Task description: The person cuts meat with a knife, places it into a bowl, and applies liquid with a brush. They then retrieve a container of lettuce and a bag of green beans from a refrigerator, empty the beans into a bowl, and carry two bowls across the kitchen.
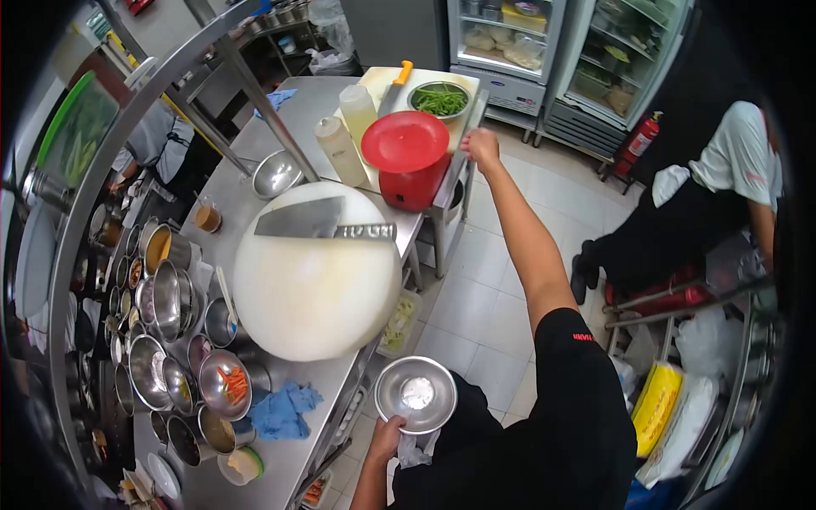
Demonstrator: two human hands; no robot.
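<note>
My left hand (389,438) grips the near rim of a steel bowl (440,393), held low beside the counter. A little white stuff (416,392) lies at its bottom; what it is I cannot make out. Clear plastic (416,451) hangs just below the bowl. My right hand (482,148) reaches far forward, fingers curled, by the counter's right edge. Whether anything is inside those fingers is hidden. Left of it stands a red container (415,189) with a red round lid (405,142). Beyond is a bowl of cut green vegetables (440,100).
A cleaver (302,218) lies on a thick round chopping board (316,297). An orange-handled knife (396,88) and two squeeze bottles (340,151) stand or lie farther back. Several ingredient pots and a blue cloth (285,410) fill the left counter. Another person (722,183) bends at right.
</note>
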